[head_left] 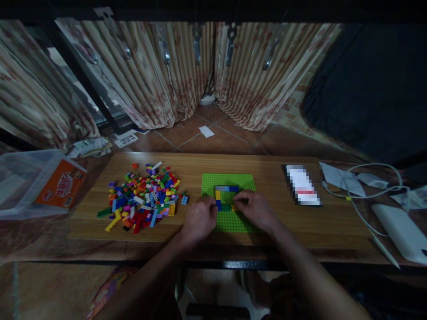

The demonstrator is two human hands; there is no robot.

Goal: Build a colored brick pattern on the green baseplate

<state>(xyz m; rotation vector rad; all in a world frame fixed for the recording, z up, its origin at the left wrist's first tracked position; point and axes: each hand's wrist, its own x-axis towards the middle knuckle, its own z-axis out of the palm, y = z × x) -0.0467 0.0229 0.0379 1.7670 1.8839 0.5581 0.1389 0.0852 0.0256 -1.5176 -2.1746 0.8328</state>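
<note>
A green baseplate (228, 180) lies on the wooden board (267, 222). On it stands a small frame of bricks (227, 190) in grey, blue and yellow. My left hand (199, 218) rests at the plate's left edge, its fingertips touching a blue brick (219, 204) of the frame. My right hand (255, 209) lies over the plate's right side, fingers curled down onto an orange brick (234, 207). Whether either hand pinches its brick I cannot tell.
A pile of loose coloured bricks (143, 198) lies left of the plate. A clear plastic box (30, 182) with an orange label sits far left. A phone (303, 184), papers, a white cable (367, 195) and a white device (400, 231) are at the right.
</note>
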